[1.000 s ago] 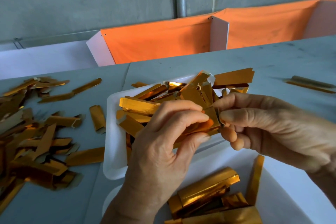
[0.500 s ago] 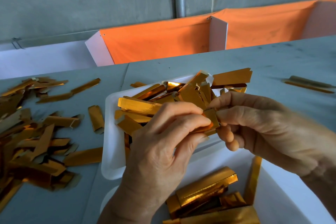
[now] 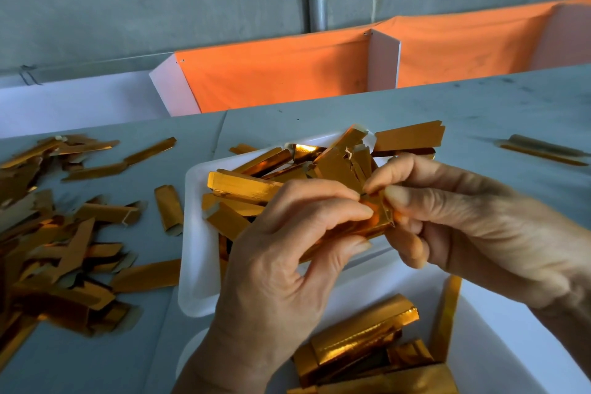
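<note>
A small gold foil box (image 3: 372, 221) is held between both hands above a white tray (image 3: 195, 253). My left hand (image 3: 287, 253) grips its body with curled fingers and thumb. My right hand (image 3: 463, 217) pinches the box's right end flap between thumb and forefinger. Most of the box is hidden under my fingers. The tray holds several flat and half-folded gold foil pieces (image 3: 243, 185).
A loose pile of flat gold foil blanks (image 3: 57, 240) covers the grey table at left. A white bin (image 3: 499, 349) at the bottom holds folded gold boxes (image 3: 361, 336). Two foil strips (image 3: 543, 150) lie far right. Orange fabric bins (image 3: 275, 73) line the back edge.
My right thumb and forefinger have closed in on the box's end flap, folding it inward. Both hands shifted slightly; the box end looks more tucked.
</note>
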Motion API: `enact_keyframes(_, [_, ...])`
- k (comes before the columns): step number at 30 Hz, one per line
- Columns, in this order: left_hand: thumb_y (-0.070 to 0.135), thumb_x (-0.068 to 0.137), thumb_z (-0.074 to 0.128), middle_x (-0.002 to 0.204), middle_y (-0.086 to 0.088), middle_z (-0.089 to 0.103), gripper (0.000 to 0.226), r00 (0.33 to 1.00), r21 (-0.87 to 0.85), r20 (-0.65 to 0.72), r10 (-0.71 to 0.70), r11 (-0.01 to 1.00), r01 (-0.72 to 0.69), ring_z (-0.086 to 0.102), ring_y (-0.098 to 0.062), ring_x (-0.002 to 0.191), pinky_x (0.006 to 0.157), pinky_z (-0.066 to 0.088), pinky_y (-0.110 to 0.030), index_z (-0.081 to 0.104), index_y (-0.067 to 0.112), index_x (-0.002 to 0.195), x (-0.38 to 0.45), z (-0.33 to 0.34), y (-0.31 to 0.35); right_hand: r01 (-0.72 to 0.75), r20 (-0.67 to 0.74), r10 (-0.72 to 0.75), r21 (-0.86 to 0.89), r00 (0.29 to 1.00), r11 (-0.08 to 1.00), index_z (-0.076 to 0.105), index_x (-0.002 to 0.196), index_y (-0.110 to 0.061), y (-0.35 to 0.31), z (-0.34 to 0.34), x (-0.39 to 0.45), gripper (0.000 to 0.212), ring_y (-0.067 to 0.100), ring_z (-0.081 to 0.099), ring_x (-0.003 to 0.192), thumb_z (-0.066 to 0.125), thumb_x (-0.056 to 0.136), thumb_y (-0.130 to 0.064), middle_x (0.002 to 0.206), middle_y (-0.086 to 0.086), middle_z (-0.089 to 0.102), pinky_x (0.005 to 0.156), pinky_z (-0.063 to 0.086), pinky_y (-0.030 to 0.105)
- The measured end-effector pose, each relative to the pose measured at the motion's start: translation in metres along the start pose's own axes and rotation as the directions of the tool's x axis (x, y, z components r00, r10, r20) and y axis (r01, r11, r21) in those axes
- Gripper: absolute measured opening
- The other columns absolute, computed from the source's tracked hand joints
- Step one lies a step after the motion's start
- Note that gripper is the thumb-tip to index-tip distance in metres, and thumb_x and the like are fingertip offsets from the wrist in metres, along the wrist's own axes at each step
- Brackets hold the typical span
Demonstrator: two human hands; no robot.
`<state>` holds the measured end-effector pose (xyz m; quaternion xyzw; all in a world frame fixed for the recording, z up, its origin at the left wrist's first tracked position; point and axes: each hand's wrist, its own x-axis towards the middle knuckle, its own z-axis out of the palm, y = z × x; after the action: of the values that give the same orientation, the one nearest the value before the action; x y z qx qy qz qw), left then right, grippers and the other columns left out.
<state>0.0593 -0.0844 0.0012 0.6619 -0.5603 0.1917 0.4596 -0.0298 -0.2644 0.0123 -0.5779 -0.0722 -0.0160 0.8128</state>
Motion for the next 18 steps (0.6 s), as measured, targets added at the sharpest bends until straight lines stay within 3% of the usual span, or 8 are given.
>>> enact_keyframes(13, [0.013,0.084,0.065,0.106,-0.004,0.062,0.018,1.000,-0.085,-0.002,-0.019,0.996,0.019,0.059,-0.010,0.104,0.087,0.046,-0.016,0.068,0.006,0.100,-0.001,0.002,0.002,-0.038,-0.017,0.041,0.114,0.999,0.993,0.070,0.091,-0.011,0.002,0.002,0.001,0.021,0.008,0.049,0.046,0.077,0.074,-0.021,0.062,0.001,0.049,0.046,0.043,0.018])
enact_keyframes(18, [0.015,0.087,0.062,0.109,-0.001,0.061,0.022,0.996,-0.177,0.007,-0.086,0.980,0.086,0.060,-0.015,0.107,0.086,0.050,-0.025,0.063,0.011,0.108,0.000,0.001,0.003,0.013,-0.063,-0.008,0.083,0.998,0.996,0.069,0.093,-0.012,0.008,0.007,0.004,0.025,0.008,0.050,0.047,0.077,0.075,-0.027,0.064,0.001,0.050,0.048,0.044,0.018])
